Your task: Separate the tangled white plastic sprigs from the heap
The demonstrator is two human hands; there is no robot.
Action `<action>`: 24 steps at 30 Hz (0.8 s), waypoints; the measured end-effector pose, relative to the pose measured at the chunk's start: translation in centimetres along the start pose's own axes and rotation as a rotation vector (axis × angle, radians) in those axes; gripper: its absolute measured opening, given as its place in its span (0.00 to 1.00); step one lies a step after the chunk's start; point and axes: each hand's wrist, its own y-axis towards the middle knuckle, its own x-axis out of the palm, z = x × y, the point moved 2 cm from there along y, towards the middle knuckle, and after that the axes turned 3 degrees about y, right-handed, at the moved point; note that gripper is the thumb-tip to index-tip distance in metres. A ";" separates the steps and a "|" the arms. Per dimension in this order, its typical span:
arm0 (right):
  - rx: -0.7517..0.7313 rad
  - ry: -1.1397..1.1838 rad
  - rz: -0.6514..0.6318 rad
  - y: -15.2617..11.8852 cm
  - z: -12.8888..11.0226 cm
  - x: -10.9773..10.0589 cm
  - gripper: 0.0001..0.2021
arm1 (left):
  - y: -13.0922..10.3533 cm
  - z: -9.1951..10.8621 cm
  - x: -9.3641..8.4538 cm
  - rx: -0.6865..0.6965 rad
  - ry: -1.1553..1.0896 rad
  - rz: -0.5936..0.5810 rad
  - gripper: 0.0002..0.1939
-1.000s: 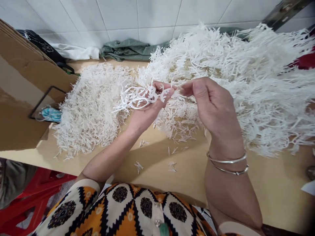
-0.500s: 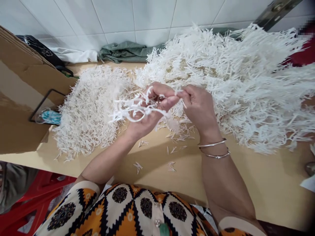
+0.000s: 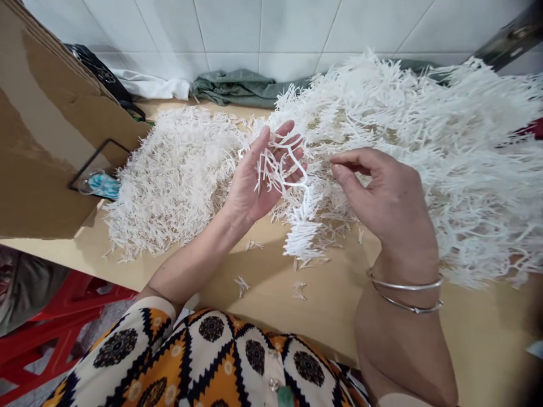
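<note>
My left hand (image 3: 258, 183) is palm up, its fingers apart and loosely curled, cradling small white branched plastic pieces (image 3: 270, 169). A curved white plastic strand (image 3: 302, 175) loops over its fingers. Below the strand, a dense row of white prongs (image 3: 301, 240) hangs or rests above the table; I cannot tell if they are joined. My right hand (image 3: 386, 195), apart from the left, has thumb and index fingertip pinched together at the edge of the larger heap. Whatever is in that pinch, if anything, is too small to make out.
A heap of loose white pieces (image 3: 182, 186) lies on the left, a larger tangled heap (image 3: 403, 135) on the right. A cardboard box (image 3: 63, 130) stands at left. Green cloth (image 3: 237, 86) lies along the tiled wall. Stray bits (image 3: 241, 285) dot the table (image 3: 263, 277).
My hands were together, fingers pinching at a white strand. Now they are apart: the left has turned palm up and opened out, the right has drawn back to the right. The view has shifted somewhat.
</note>
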 end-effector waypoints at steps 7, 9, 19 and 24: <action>0.075 0.183 -0.240 -0.7 -2.1 -1.1 0.12 | -0.1 0.3 0.1 0.032 0.021 0.075 0.20; 0.074 0.257 -0.315 -0.8 -2.3 -1.1 0.15 | 0.1 0.2 -0.1 0.081 0.083 0.063 0.20; 0.071 0.301 -0.358 -1.4 -2.2 -0.6 0.19 | 1.0 0.1 -1.6 0.380 0.393 0.060 0.28; -0.160 0.226 -0.495 -1.4 -1.7 -2.4 0.44 | 0.9 0.3 -1.6 0.429 0.353 0.164 0.31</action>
